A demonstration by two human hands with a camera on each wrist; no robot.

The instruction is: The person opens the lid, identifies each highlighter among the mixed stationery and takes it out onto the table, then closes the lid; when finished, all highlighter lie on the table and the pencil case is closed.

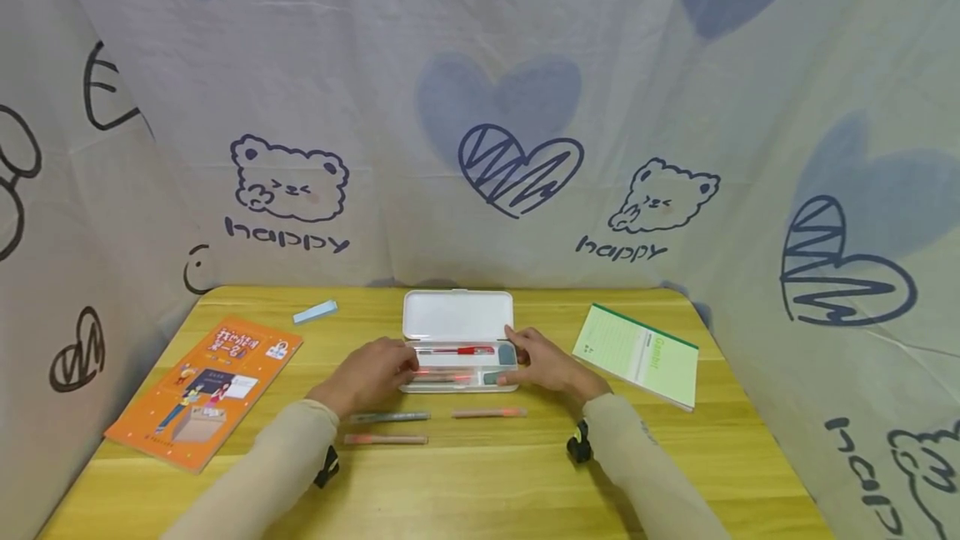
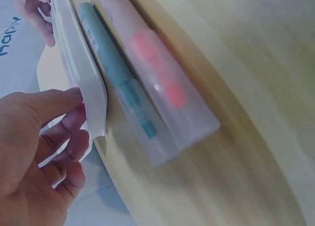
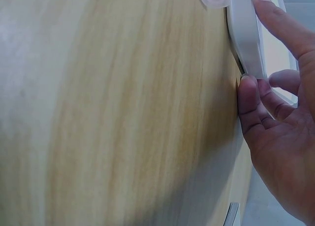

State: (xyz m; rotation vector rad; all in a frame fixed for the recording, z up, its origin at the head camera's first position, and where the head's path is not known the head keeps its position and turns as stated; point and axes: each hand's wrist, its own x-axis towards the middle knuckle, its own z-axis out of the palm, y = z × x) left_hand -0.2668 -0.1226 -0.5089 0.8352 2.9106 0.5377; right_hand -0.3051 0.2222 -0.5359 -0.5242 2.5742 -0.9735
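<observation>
A white pencil case [image 1: 457, 317] lies with its lid tipped back toward the wall. Inside are a red pen [image 1: 474, 350], pink-tinted pens [image 1: 442, 377] and two grey-green pieces [image 1: 507, 354] at the right end. My left hand [image 1: 372, 373] holds the left end, its thumb [image 2: 59, 102] at the rim and fingers curled beside it. At the right end my right hand [image 1: 547, 367] grips the case, thumb [image 3: 275, 16] over the near rim and fingers bent round the end. In front lie a teal highlighter [image 1: 390, 417] and two pink highlighters [image 1: 489, 412].
An orange book [image 1: 202, 398] is at the left and a green notebook [image 1: 637, 352] at the right. Behind the book lies a light-blue strip [image 1: 315, 312]. Printed cloth [image 1: 390, 107] hangs along the table's back and both sides.
</observation>
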